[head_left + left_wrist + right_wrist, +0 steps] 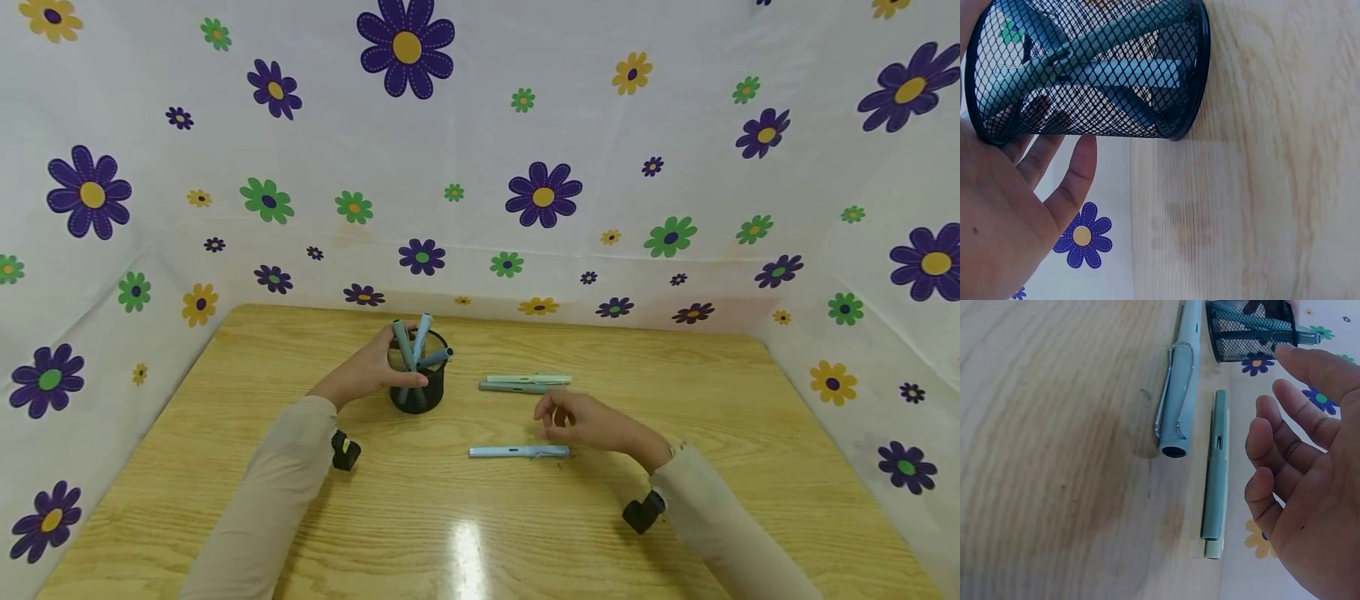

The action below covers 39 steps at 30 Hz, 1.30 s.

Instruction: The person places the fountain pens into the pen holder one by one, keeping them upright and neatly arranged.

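Observation:
A black mesh pen holder (431, 398) stands on the table, with a green pen (403, 343), a light blue pen (423, 332) and a darker blue pen (434, 359) leaning inside. My left hand (369, 371) grips the holder from the left, thumb across the near side and fingers around the back; the left wrist view shows the fingers against the mesh (1116, 81). My right hand (585, 421) hovers with loosely curled fingers and holds nothing. Below it lies a light blue pen (510, 452) with a wire clip. Beyond it, a pale green pen (517, 378) and a darker green pen (513, 387) lie side by side.
The wooden table (405, 525) ends at a white flowered cloth (480, 142) rising behind it and along both sides. Black wrist devices (345, 451) sit at both cuffs, low over the table.

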Available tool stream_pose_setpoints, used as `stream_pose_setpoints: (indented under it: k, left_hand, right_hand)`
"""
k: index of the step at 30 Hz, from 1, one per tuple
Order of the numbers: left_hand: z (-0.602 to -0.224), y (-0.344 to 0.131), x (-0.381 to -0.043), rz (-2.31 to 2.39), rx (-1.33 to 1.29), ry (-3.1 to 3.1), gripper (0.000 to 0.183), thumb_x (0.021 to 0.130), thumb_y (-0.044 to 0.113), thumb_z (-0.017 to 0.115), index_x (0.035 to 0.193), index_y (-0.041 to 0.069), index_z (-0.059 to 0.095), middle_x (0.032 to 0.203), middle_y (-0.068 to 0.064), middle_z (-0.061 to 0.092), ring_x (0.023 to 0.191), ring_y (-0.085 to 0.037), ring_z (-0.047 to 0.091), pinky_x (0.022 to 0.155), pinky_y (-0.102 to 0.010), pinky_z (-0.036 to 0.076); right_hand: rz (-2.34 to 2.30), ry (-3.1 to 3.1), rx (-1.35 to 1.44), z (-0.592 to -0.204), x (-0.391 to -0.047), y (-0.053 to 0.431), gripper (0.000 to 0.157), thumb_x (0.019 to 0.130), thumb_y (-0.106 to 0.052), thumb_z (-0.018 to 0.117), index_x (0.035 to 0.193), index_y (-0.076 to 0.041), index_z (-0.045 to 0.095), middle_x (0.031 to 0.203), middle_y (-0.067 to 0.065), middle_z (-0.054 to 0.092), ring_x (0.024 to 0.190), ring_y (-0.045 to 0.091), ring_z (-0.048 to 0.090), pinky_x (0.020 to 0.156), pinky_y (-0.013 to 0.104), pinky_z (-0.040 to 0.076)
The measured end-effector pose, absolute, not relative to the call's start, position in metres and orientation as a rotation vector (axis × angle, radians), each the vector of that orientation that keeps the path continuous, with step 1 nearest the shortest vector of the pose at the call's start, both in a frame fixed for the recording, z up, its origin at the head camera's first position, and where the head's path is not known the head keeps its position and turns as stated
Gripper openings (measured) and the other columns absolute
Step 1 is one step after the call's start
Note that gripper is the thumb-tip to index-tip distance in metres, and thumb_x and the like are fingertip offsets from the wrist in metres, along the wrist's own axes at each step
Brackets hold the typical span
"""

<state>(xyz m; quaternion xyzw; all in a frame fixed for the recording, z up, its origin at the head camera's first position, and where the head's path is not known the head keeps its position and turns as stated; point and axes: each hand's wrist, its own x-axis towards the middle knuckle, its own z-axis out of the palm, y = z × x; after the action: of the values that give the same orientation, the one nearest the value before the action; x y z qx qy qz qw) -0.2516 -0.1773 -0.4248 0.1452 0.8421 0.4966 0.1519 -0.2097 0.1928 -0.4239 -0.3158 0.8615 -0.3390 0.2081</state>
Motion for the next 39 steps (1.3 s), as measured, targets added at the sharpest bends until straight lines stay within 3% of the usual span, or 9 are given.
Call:
stream_pose_setpoints:
  k: [16, 39]
  left_hand:
    - [-0.424, -0.176, -0.253, 1.411, 0.422, 2.429, 0.098, 0.077, 0.036, 0.081, 0.152, 0.016, 0.022, 0.15, -0.019, 0.03, 0.139, -0.037, 0.029, 0.111, -0.059, 0.027]
    - [-0.424, -0.177, -0.251, 1.429, 0.409, 2.417, 0.097, 0.078, 0.035, 0.08, 0.152, 0.016, 0.021, 0.15, -0.019, 0.029, 0.138, -0.037, 0.03, 0.11, -0.059, 0.028]
  right_hand:
    - [-0.888, 2.354, -0.788, -0.432, -0.196, 0.213, 0.03, 0.091, -0.025, 0.067, 0.112, -0.006, 0.057, 0.101, 0.005, 0.06, 0.085, 0.012, 0.051, 0.073, 0.024, 0.044]
    - [-0.871, 2.352, -0.808, -0.447, -0.196, 0.216, 0.028, 0.09, -0.023, 0.07, 0.11, -0.007, 0.058, 0.102, 0.004, 0.059, 0.08, 0.007, 0.048, 0.071, 0.022, 0.044]
